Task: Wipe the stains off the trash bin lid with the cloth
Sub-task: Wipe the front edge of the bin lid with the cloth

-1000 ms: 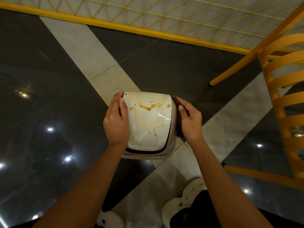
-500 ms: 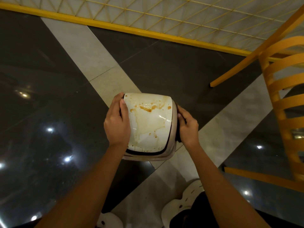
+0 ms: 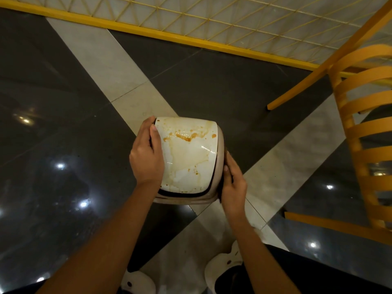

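Note:
A small beige trash bin [image 3: 220, 143] stands on the floor below me. Its white swing lid [image 3: 188, 162] carries orange-brown stains [image 3: 182, 136], thickest near the far edge, with pale streaks running toward me. My left hand [image 3: 146, 158] grips the bin's left side, thumb lying on the lid's edge. My right hand [image 3: 234, 185] curls around the bin's near right corner and holds a dark brown cloth [image 3: 228, 155] against the side. Most of the cloth is hidden under that hand.
An orange slatted chair [image 3: 360, 132] stands close on the right, its legs reaching over the floor. A yellow-framed mesh barrier [image 3: 169, 37] runs along the far side. My white shoes [image 3: 224, 264] are just behind the bin on the glossy dark and pale tiles.
My right hand slid with the cloth along the bin's right side, from the far corner toward me. My left hand kept its grip, and the bin turned slightly.

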`<control>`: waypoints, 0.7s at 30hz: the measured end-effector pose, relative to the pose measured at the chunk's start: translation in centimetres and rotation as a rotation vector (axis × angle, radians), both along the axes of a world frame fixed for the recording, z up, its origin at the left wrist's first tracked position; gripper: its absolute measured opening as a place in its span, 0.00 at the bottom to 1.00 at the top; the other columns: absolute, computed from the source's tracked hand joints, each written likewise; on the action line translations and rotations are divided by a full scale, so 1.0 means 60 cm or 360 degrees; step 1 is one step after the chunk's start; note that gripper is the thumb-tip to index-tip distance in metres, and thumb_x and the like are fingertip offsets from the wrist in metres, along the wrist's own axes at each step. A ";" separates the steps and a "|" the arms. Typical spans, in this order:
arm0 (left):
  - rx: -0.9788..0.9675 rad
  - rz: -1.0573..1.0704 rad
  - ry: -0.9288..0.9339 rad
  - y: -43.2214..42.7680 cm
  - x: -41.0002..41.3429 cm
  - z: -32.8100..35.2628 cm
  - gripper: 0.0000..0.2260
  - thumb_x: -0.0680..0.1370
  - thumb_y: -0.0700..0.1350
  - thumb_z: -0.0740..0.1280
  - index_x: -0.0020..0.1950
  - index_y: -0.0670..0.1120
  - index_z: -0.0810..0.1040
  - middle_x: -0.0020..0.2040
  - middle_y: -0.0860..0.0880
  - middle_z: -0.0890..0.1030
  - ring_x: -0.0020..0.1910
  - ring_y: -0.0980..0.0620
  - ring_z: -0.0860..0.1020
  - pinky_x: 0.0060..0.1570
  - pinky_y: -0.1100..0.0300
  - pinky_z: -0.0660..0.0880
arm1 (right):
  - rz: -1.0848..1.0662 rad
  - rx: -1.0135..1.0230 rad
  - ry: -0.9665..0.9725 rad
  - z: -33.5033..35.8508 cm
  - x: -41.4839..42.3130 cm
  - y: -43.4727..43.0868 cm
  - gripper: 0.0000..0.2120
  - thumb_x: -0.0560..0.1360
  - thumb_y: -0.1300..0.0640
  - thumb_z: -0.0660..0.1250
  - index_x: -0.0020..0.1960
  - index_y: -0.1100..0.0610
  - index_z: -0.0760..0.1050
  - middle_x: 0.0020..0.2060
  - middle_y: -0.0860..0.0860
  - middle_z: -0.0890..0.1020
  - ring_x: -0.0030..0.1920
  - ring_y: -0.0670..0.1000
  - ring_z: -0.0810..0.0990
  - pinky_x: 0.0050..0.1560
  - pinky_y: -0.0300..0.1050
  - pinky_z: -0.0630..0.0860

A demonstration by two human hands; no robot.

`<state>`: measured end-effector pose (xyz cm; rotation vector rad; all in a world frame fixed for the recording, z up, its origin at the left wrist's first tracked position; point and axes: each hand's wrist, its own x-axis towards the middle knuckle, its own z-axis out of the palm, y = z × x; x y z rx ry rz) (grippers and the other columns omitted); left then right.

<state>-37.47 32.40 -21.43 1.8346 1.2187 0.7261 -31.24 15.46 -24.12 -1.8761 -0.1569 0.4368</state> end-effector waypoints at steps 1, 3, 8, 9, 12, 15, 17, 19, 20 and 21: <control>-0.0001 -0.0004 0.0003 0.000 0.000 0.000 0.17 0.82 0.51 0.53 0.67 0.50 0.72 0.63 0.51 0.77 0.60 0.54 0.75 0.56 0.63 0.71 | -0.0033 0.0028 -0.0006 0.001 -0.026 -0.009 0.18 0.79 0.62 0.56 0.67 0.48 0.66 0.66 0.46 0.72 0.68 0.42 0.68 0.68 0.42 0.66; 0.0004 -0.0016 0.0006 0.000 0.000 0.000 0.17 0.82 0.51 0.53 0.67 0.49 0.72 0.63 0.51 0.77 0.60 0.56 0.74 0.55 0.66 0.70 | -0.0093 0.0069 -0.0019 0.004 -0.057 -0.018 0.18 0.79 0.61 0.56 0.66 0.46 0.66 0.66 0.45 0.72 0.67 0.40 0.67 0.67 0.37 0.65; 0.0007 -0.0034 0.0005 0.002 -0.001 -0.003 0.17 0.82 0.52 0.53 0.67 0.50 0.72 0.63 0.51 0.77 0.60 0.54 0.75 0.55 0.63 0.72 | -0.0094 -0.0015 0.0061 -0.001 0.007 0.008 0.17 0.80 0.63 0.56 0.64 0.46 0.68 0.65 0.49 0.74 0.66 0.48 0.70 0.68 0.52 0.68; 0.0008 -0.0037 0.0006 0.002 -0.001 -0.003 0.17 0.82 0.52 0.53 0.67 0.50 0.72 0.63 0.51 0.77 0.60 0.54 0.75 0.55 0.63 0.72 | -0.0104 -0.0028 0.0092 -0.002 0.023 0.016 0.17 0.80 0.63 0.56 0.65 0.47 0.69 0.64 0.50 0.75 0.66 0.49 0.71 0.67 0.54 0.68; -0.0003 -0.0025 0.0017 0.000 0.000 0.000 0.17 0.82 0.52 0.53 0.67 0.50 0.72 0.64 0.52 0.76 0.61 0.54 0.75 0.55 0.64 0.71 | -0.0133 -0.0035 0.0082 -0.002 0.031 0.027 0.17 0.80 0.63 0.56 0.66 0.50 0.70 0.65 0.49 0.74 0.66 0.48 0.70 0.68 0.53 0.68; -0.0013 -0.0015 0.0023 -0.002 0.000 0.002 0.17 0.81 0.52 0.53 0.67 0.50 0.72 0.64 0.52 0.76 0.61 0.54 0.74 0.56 0.64 0.70 | -0.0147 0.0013 -0.0007 0.001 -0.007 0.011 0.18 0.80 0.63 0.55 0.68 0.52 0.68 0.66 0.48 0.73 0.67 0.44 0.69 0.69 0.46 0.66; -0.0012 -0.0019 0.0022 -0.001 0.000 0.001 0.18 0.81 0.53 0.53 0.67 0.51 0.72 0.64 0.52 0.76 0.61 0.54 0.74 0.56 0.62 0.71 | -0.0194 0.0059 -0.0050 0.000 -0.038 -0.002 0.18 0.80 0.64 0.56 0.67 0.51 0.67 0.66 0.47 0.73 0.67 0.40 0.68 0.68 0.39 0.66; -0.0007 -0.0021 0.0021 0.000 0.000 0.000 0.17 0.81 0.53 0.53 0.67 0.51 0.71 0.64 0.52 0.76 0.61 0.53 0.74 0.57 0.60 0.72 | -0.0213 0.0079 -0.0066 0.000 -0.052 -0.007 0.18 0.79 0.64 0.56 0.67 0.49 0.67 0.66 0.46 0.73 0.66 0.39 0.69 0.67 0.37 0.66; -0.0008 -0.0019 0.0020 0.000 0.000 -0.001 0.17 0.81 0.53 0.53 0.67 0.51 0.71 0.64 0.52 0.76 0.62 0.53 0.74 0.58 0.59 0.73 | -0.0196 0.0058 -0.0045 -0.001 -0.047 -0.005 0.18 0.79 0.64 0.56 0.66 0.50 0.67 0.65 0.47 0.73 0.66 0.41 0.69 0.67 0.39 0.66; -0.0010 -0.0017 0.0018 0.001 0.001 -0.001 0.17 0.81 0.53 0.53 0.67 0.51 0.71 0.64 0.52 0.76 0.62 0.53 0.74 0.58 0.58 0.73 | -0.0171 0.0019 -0.0018 -0.003 -0.035 -0.001 0.18 0.80 0.64 0.56 0.67 0.51 0.68 0.65 0.47 0.73 0.66 0.43 0.69 0.68 0.42 0.67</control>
